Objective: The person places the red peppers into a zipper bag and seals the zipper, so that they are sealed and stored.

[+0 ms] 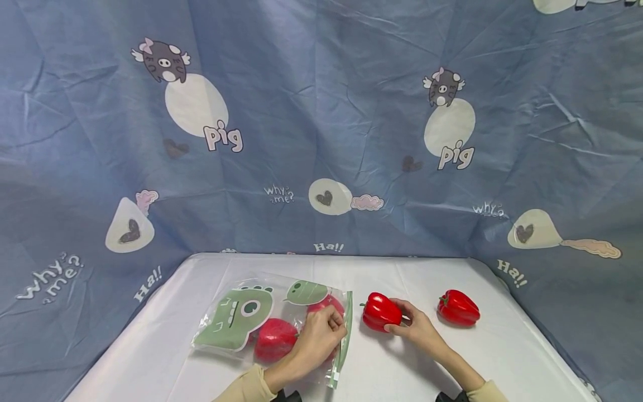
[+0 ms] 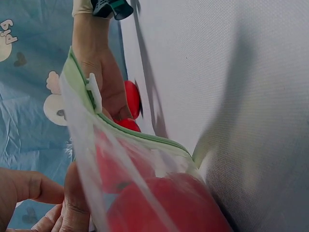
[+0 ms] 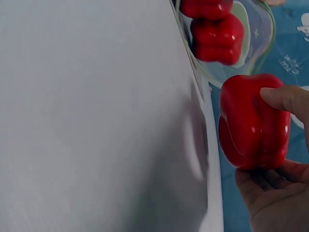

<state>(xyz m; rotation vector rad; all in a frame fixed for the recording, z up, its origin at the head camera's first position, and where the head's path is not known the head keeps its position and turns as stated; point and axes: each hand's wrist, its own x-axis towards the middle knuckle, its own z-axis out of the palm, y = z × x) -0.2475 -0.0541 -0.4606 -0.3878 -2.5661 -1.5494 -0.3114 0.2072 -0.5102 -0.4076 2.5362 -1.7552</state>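
Observation:
A clear zip bag [image 1: 236, 318] with a green monster print lies on the white table, its green-edged mouth facing right. Several red bell peppers [image 1: 275, 339] are inside it. My left hand [image 1: 316, 340] pinches the bag's upper side near the mouth, thumb against fingers. The mouth gapes in the right wrist view, with two peppers [image 3: 217, 38] showing through it. Just right of the mouth, my right hand [image 1: 412, 329] grips another red bell pepper [image 1: 379, 312], thumb on one side and fingers on the other. Its stem points toward the bag.
One more red bell pepper [image 1: 458, 308] lies on the table to the right of my right hand. A white slider [image 2: 94, 92] sits on the bag's green zip strip. Blue printed cloth [image 1: 321, 139] hangs behind the white table [image 1: 402, 374] and along its sides.

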